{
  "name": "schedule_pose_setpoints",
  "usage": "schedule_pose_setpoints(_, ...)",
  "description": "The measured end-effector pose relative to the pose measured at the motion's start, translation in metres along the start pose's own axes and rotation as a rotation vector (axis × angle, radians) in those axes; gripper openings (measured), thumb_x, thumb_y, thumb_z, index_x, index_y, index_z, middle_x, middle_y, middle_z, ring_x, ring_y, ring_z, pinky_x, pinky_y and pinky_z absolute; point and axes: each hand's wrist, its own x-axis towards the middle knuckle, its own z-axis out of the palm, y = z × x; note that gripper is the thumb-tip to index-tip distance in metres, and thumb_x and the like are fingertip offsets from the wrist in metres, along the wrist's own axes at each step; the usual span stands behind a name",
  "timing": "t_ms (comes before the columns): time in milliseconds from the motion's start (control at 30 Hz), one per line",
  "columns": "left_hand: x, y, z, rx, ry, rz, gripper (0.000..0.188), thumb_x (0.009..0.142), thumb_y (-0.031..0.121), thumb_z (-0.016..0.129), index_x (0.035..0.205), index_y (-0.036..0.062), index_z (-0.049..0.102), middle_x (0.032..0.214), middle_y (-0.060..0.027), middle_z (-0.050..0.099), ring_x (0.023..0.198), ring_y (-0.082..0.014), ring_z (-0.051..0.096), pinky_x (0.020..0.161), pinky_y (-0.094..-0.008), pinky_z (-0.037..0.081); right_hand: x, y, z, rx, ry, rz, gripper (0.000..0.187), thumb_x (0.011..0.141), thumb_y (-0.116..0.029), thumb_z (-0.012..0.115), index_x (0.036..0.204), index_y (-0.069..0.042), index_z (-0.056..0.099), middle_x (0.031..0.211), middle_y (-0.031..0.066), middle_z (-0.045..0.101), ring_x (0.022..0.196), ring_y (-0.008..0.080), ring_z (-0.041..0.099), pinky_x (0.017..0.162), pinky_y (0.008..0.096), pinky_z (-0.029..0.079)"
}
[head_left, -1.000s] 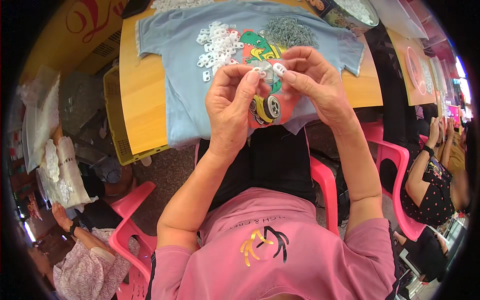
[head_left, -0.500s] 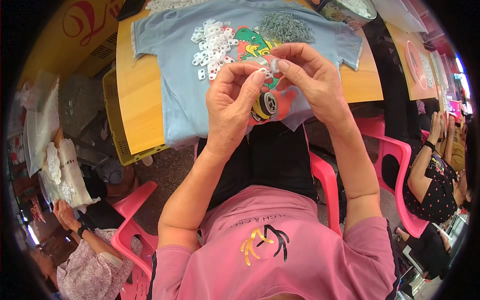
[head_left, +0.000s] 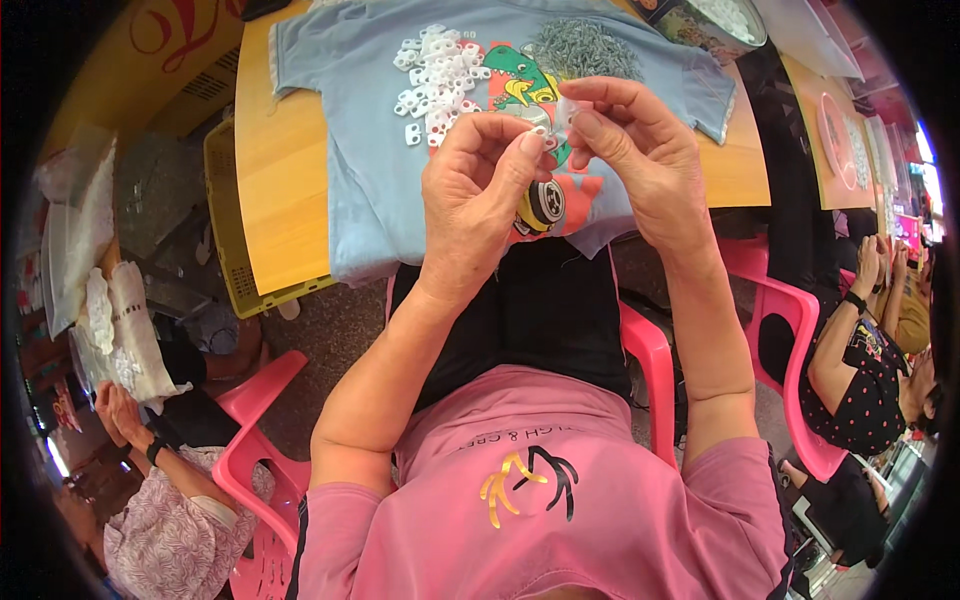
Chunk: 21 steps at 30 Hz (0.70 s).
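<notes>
Over a light blue T-shirt (head_left: pixel 365 190) spread on the table, my two hands are raised close together. My left hand (head_left: pixel 470 195) is closed, thumb and forefinger pinching a small white plastic piece with holes (head_left: pixel 545 136). Just to its right, my right hand (head_left: pixel 645 165) pinches a small whitish, see-through piece (head_left: pixel 565 112), whose exact kind is too small to tell. The two pieces are almost together; whether they touch is unclear. Beyond my left hand lies a heap of white holed plastic pieces (head_left: pixel 440 75). Farther right is a pile of small grey pieces (head_left: pixel 585 50).
The wooden table (head_left: pixel 275 210) ends in front of my lap. A round tin (head_left: pixel 715 25) with white contents stands at the far right. Below the table's left side is a yellow crate (head_left: pixel 232 265). People sit on both sides, near pink chairs (head_left: pixel 790 370).
Both hands have shifted slightly right and away from me, as has the shirt in the picture. The same small pieces stay pinched in my fingers.
</notes>
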Motion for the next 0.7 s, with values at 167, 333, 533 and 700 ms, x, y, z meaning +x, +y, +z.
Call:
schedule_pose_setpoints(167, 0.0, 0.0033, 0.0028, -0.047, -0.023, -0.02, 0.013, 0.095, 0.009, 0.059, 0.1, -0.0022, 0.055, 0.088, -0.0088, 0.066, 0.076, -0.0126, 0.066, 0.067, -0.0235, 0.053, 0.0009, -0.0041, -0.0006, -0.153, -0.028, -0.056, 0.027, 0.096, -0.01, 0.059, 0.121, -0.001, 0.061, 0.088, -0.0003, 0.06, 0.075, 0.0059, 0.054, 0.073, 0.0202, 0.046)
schedule_pose_setpoints(333, -0.0001, 0.0045, 0.0044, -0.062, -0.033, -0.019, 0.012, 0.096, 0.009, 0.058, 0.099, -0.0027, 0.054, 0.087, -0.0109, 0.066, 0.074, -0.0145, 0.067, 0.065, -0.0244, 0.054, 0.003, 0.0002, -0.0076, -0.3, -0.059, -0.129, 0.024, 0.098, -0.009, 0.054, 0.119, -0.002, 0.063, 0.089, -0.0017, 0.058, 0.073, 0.0042, 0.052, 0.069, 0.019, 0.045)
schedule_pose_setpoints(533, -0.0005, 0.0039, 0.0041, -0.027, -0.017, -0.017, 0.013, 0.095, 0.009, 0.059, 0.098, -0.0021, 0.055, 0.083, -0.0085, 0.065, 0.072, -0.0122, 0.065, 0.063, -0.0232, 0.052, 0.0019, -0.0012, -0.0042, -0.334, -0.056, -0.108, 0.023, 0.098, -0.008, 0.053, 0.117, -0.003, 0.064, 0.087, -0.0027, 0.057, 0.074, 0.004, 0.052, 0.068, 0.0188, 0.044)
schedule_pose_setpoints(700, -0.0001, 0.0028, 0.0032, -0.001, -0.011, -0.022, 0.012, 0.095, 0.01, 0.06, 0.097, -0.0011, 0.055, 0.08, -0.0064, 0.064, 0.067, -0.0093, 0.061, 0.062, -0.022, 0.05, 0.0015, -0.0019, -0.0022, -0.315, -0.051, -0.116, 0.022, 0.098, -0.006, 0.053, 0.117, -0.002, 0.064, 0.089, -0.0022, 0.055, 0.074, 0.0043, 0.051, 0.068, 0.0187, 0.043)
